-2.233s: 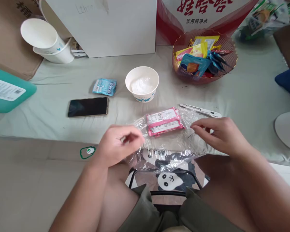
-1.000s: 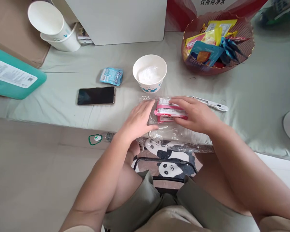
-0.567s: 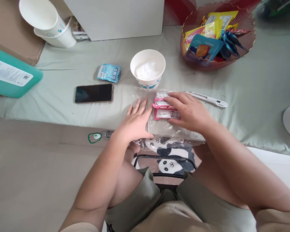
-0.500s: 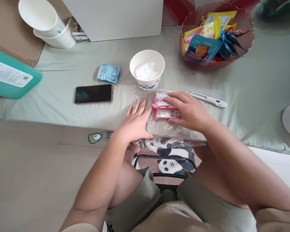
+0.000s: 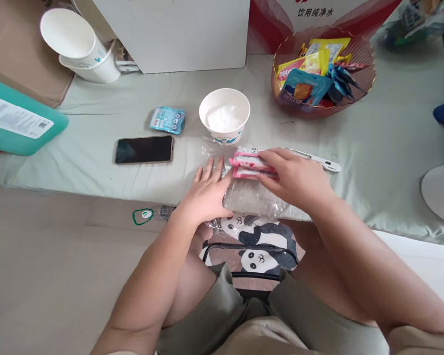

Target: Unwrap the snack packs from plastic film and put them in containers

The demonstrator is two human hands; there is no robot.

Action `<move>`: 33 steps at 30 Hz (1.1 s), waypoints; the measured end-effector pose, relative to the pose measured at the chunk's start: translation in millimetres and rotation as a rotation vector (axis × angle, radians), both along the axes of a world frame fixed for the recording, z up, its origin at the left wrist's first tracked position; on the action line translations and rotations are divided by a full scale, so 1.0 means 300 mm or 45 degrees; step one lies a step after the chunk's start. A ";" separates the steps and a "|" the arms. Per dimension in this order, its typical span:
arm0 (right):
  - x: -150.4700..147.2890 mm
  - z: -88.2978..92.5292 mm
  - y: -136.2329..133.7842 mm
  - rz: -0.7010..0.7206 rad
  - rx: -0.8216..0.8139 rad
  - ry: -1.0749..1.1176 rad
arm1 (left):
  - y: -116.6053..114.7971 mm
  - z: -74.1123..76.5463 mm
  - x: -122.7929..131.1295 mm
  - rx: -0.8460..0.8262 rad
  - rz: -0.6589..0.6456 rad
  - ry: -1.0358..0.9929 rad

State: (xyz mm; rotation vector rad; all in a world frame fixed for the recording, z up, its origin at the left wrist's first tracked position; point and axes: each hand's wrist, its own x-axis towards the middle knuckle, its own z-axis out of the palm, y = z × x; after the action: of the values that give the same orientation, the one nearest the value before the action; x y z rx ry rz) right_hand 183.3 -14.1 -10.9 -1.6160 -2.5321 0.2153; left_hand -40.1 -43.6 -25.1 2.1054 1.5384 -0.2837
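Note:
Two pink-and-white wafer packs (image 5: 246, 165), printed "nabati", lie side by side at the table's front edge. My right hand (image 5: 298, 175) grips them from the right, thumb on the near side and fingers on the far side. Under them spreads a clear plastic film (image 5: 251, 199), part of it hanging over the edge. My left hand (image 5: 207, 192) rests flat on the film with its fingers spread, close to the packs' left ends. Just behind the packs stands a paper bowl (image 5: 225, 116) with crumpled clear plastic inside. A white utility knife (image 5: 316, 160) lies partly behind my right hand.
Left of the bowl are a phone (image 5: 144, 149) and a blue packet (image 5: 167, 120). A ribbed basket (image 5: 321, 106) of snack packets stands at the back right. Stacked paper bowls (image 5: 91, 71) and a green jug (image 5: 22, 116) are at the left. A white disc (image 5: 442, 192) lies far right.
My right hand has closed around the two wafer packs, squeezing them together and tilting them up a little. My left hand stays flat on the film. The view has tipped slightly upward.

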 end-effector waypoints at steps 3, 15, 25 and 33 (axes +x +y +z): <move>-0.009 -0.011 -0.026 0.054 -0.039 -0.101 | -0.005 -0.004 0.004 0.008 -0.002 0.000; 0.061 -0.049 0.009 0.098 -0.049 0.349 | -0.011 -0.008 0.009 0.034 0.007 -0.025; 0.099 -0.126 -0.031 0.321 0.285 0.656 | -0.013 0.006 0.009 0.001 0.039 -0.032; 0.131 -0.170 -0.009 -0.078 -0.255 1.621 | -0.015 0.008 0.004 0.012 0.111 -0.050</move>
State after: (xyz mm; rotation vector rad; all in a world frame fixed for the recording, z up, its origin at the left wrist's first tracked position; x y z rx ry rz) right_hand 222.7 -16.6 -61.9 -1.0042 -1.4737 1.0907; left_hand -38.8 -48.0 -22.8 2.0326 1.6060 -0.2033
